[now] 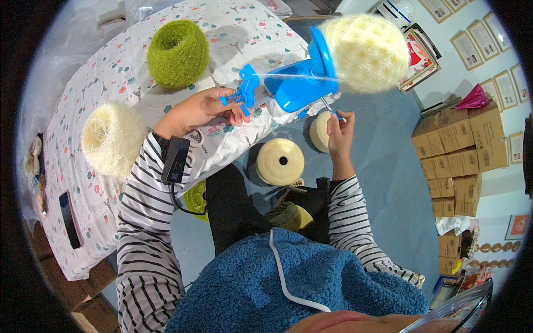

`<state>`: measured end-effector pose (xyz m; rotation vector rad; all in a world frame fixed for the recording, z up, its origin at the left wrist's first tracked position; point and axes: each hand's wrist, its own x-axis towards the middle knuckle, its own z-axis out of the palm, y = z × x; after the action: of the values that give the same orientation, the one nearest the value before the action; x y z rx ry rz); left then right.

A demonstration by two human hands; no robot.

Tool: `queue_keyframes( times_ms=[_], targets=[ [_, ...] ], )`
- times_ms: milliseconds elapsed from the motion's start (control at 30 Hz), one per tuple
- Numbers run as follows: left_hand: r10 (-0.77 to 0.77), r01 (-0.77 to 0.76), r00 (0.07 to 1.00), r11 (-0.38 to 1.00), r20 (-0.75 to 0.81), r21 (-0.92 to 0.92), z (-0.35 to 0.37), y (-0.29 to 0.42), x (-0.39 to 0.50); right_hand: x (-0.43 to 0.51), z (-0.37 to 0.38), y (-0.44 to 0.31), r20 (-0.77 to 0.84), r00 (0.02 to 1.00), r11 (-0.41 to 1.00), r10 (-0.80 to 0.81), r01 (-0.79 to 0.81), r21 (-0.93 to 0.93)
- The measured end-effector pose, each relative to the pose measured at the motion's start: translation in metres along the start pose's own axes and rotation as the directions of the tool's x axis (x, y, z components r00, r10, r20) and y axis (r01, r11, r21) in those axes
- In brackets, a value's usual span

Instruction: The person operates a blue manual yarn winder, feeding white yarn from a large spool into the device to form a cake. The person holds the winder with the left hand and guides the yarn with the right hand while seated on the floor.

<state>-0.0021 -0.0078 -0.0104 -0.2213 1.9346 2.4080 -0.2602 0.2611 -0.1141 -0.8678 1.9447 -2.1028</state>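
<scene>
A blue plastic yarn winder (297,83) sits at the edge of the cloth-covered table, bearing a large cream yarn ball (366,53) on its far side. Between finger and thumb my right hand (341,137) grips the winder's crank handle (332,109). My left hand (208,108) is at the blue yarn guide with its spring (245,92); whether the fingers pinch it or the yarn is unclear. A pale strand runs from the guide to the ball. On the table are a green yarn ball (178,54) and a cream yarn ball (112,139).
Cream yarn cones (280,161) stand on the floor below the table edge. A phone (70,219) lies at the table's near left. White-handled scissors (195,138) are beside my left wrist. Stacked cardboard boxes (456,154) line the right wall.
</scene>
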Motion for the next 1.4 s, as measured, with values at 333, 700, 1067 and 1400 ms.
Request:
queue_keyframes(
  times_ms=[333,700,1067,1400],
  targets=[
    [0.016,-0.016,1.0,1.0,-0.023,-0.002,0.002,0.0,-0.001,-0.046,0.03,-0.018,0.118,0.982,0.977,0.144,-0.16,0.14],
    [-0.038,0.039,0.998,0.999,-0.049,0.021,0.002,0.002,-0.002,-0.062,0.057,-0.074,0.138,0.973,0.9,0.186,-0.225,0.374],
    [-0.04,0.042,0.998,0.997,-0.051,0.058,0.003,0.005,-0.002,-0.019,0.046,-0.104,-0.001,1.0,0.925,0.026,-0.024,0.379],
    [-0.021,0.025,0.999,0.988,-0.028,0.152,0.002,0.009,-0.004,0.026,0.005,-0.064,-0.05,0.994,0.967,-0.096,0.106,0.232]
  ],
)
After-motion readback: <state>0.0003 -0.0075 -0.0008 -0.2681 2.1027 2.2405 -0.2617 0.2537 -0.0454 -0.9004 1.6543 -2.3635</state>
